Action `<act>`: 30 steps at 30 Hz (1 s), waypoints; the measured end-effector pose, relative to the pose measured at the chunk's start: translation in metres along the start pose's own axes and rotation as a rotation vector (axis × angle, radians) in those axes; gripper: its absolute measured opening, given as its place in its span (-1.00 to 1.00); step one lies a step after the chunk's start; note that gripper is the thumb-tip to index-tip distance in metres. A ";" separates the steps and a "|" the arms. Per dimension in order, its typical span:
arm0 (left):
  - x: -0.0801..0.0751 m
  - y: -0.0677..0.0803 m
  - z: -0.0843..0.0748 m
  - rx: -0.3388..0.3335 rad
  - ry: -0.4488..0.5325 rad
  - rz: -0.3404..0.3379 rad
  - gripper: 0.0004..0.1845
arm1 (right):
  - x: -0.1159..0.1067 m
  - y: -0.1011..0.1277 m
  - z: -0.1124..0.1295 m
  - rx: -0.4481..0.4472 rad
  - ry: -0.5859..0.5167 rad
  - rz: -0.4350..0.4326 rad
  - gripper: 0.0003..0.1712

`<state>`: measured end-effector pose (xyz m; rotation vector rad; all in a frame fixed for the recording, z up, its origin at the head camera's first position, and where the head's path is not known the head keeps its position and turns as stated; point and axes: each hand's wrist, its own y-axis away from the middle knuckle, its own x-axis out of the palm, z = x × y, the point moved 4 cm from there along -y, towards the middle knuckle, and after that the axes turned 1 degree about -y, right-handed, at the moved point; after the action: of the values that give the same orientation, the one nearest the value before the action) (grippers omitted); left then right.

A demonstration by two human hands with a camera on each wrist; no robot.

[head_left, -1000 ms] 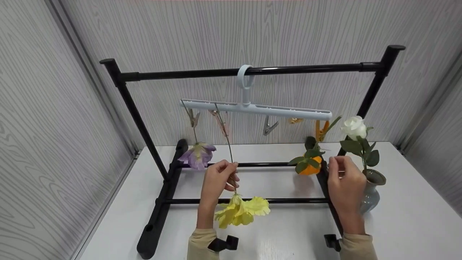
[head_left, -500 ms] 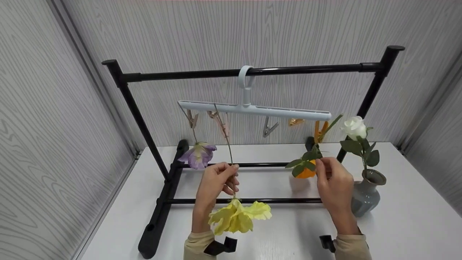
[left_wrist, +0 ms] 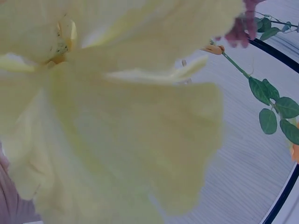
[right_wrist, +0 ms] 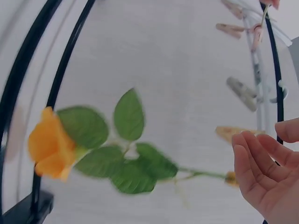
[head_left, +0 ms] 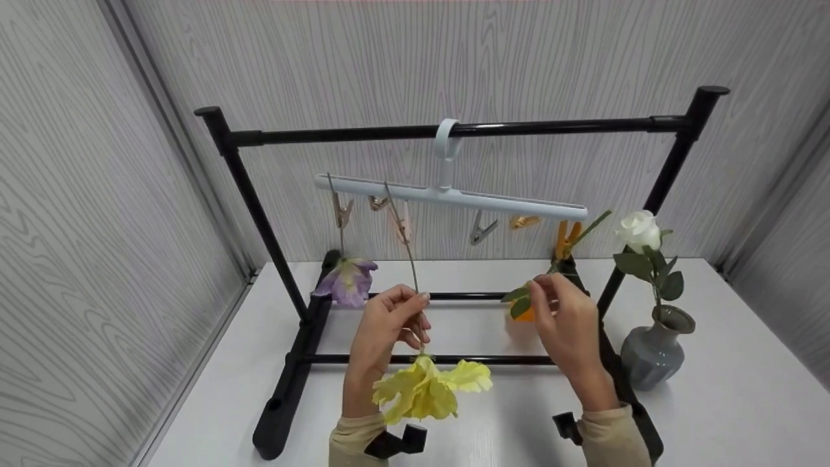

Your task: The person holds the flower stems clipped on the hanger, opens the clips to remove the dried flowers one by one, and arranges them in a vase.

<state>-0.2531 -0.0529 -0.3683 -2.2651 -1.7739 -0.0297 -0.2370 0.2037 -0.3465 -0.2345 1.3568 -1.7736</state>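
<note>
My left hand [head_left: 389, 324] pinches the thin stem of a yellow flower [head_left: 428, 389], which hangs head down. The stem's upper end overlaps a pink clothespin [head_left: 403, 230] under the pale blue hanger [head_left: 402, 191]. In the left wrist view the yellow petals [left_wrist: 140, 126] fill most of the picture. My right hand [head_left: 565, 318] is in the air, fingers loosely bent and holding nothing. From the head it overlaps the orange rose [right_wrist: 51, 144], which hangs upside down from an orange clothespin [head_left: 567, 239] at the hanger's right end.
A purple flower [head_left: 347, 282] hangs from a clothespin [head_left: 342, 213] at the left end. Grey [head_left: 483, 228] and yellow-orange [head_left: 524, 222] clothespins also hang there. The hanger is hooked on a black rack [head_left: 551, 128]. A grey vase [head_left: 653, 353] holds a white rose [head_left: 639, 230] at right.
My right hand has moved left from beside the vase to in front of the orange rose. My left hand still holds the yellow flower's stem. The hanger and its flowers have swung slightly.
</note>
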 end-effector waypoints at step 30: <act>0.035 -0.015 0.027 0.048 -0.179 -0.033 -0.76 | 0.112 -0.109 0.081 -0.051 0.223 0.446 -0.46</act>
<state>-0.2625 -0.0104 -0.3853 -2.2666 -1.8775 0.2140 -0.3118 0.0702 -0.2595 0.2327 1.4759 -1.4201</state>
